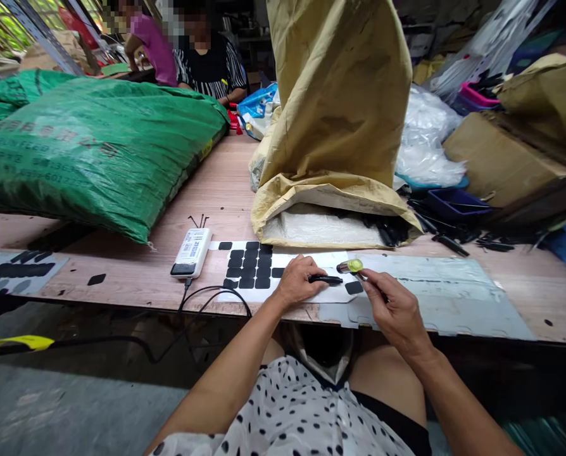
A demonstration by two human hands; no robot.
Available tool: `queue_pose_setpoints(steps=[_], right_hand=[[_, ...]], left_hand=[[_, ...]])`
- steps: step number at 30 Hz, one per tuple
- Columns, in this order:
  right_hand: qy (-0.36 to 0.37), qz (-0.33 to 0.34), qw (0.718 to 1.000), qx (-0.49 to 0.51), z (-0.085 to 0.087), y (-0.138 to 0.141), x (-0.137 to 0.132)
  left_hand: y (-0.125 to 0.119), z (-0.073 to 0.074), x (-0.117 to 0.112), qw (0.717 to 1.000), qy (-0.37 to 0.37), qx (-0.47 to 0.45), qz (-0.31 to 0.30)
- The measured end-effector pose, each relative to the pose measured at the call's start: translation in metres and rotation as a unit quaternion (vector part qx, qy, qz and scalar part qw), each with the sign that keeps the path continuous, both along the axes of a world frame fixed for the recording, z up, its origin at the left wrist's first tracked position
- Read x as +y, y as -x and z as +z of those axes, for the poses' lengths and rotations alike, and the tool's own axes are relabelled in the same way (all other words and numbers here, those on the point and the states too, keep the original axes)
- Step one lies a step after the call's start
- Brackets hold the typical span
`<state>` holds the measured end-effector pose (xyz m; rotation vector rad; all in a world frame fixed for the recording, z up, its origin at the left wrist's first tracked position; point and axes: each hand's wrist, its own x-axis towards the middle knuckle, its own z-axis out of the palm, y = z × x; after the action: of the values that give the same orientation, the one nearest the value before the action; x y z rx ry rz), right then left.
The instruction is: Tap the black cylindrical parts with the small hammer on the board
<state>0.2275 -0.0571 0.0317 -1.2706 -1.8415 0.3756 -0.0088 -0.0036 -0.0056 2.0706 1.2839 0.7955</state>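
Observation:
My left hand (299, 280) is closed on a slim black plastic piece (329, 279), which points right over a white sheet (311, 259). On that sheet sit several black rounded squares (249, 269), left of the hand. My right hand (397, 307) pinches a thin tool with a yellow-green round part (355, 265) near its end; I cannot make out its kind. The tool's tip is just above the black piece's right end, and whether they touch is unclear. One loose black square (353, 288) lies between the hands.
A white power bank (191, 250) with a black cable (216, 289) is to the left. A large green sack (93, 145) fills the left side. Straight ahead, a brown paper sack (335, 95) opens toward me, black pieces (390, 229) inside. A person (209, 60) sits across the table.

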Motion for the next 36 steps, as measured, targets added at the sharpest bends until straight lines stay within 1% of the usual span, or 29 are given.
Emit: queue_pose_setpoints(steps=[4, 7, 11, 13, 15, 18, 23, 26, 30, 32, 33, 36], right_hand=[[-0.007, 0.015, 1.000, 0.000, 0.001, 0.004, -0.003], [-0.009, 0.026, 0.999, -0.019, -0.003, 0.011, -0.006], [0.004, 0.033, 0.994, -0.109, -0.009, 0.017, -0.008], [0.005, 0.027, 0.990, -0.139, -0.009, 0.016, -0.007], [-0.006, 0.011, 0.991, -0.130, -0.007, 0.012, -0.005], [-0.021, -0.008, 0.996, -0.092, -0.005, 0.007, -0.006], [0.003, 0.002, 0.993, -0.114, -0.011, -0.001, -0.008], [-0.007, -0.027, 0.994, -0.108, -0.012, -0.016, 0.005], [-0.032, -0.130, 0.982, -0.135, -0.013, -0.051, 0.044], [-0.036, -0.172, 0.972, -0.158, -0.020, -0.065, 0.063], [-0.038, -0.182, 0.968, -0.168, -0.024, -0.071, 0.071], [-0.043, -0.185, 0.960, -0.204, -0.041, -0.077, 0.085]], left_hand=[[0.000, 0.001, -0.001, 1.000, 0.004, -0.002, 0.003], [0.000, 0.002, -0.002, 1.000, 0.005, -0.005, 0.004], [-0.001, 0.000, -0.002, 1.000, -0.008, -0.008, 0.004], [-0.001, -0.002, -0.001, 1.000, -0.013, -0.012, 0.005], [-0.001, -0.003, -0.001, 1.000, -0.015, -0.016, 0.007], [-0.001, -0.003, -0.001, 1.000, -0.012, -0.017, 0.005], [-0.001, -0.001, -0.001, 1.000, -0.003, -0.010, 0.009], [-0.001, 0.000, -0.001, 1.000, 0.008, -0.004, 0.011], [-0.001, 0.003, -0.001, 1.000, 0.011, 0.009, 0.009], [-0.001, 0.004, -0.001, 1.000, 0.012, 0.015, 0.005], [-0.001, 0.005, -0.001, 1.000, 0.013, 0.017, 0.003], [0.000, 0.004, -0.001, 1.000, 0.011, 0.022, -0.001]])
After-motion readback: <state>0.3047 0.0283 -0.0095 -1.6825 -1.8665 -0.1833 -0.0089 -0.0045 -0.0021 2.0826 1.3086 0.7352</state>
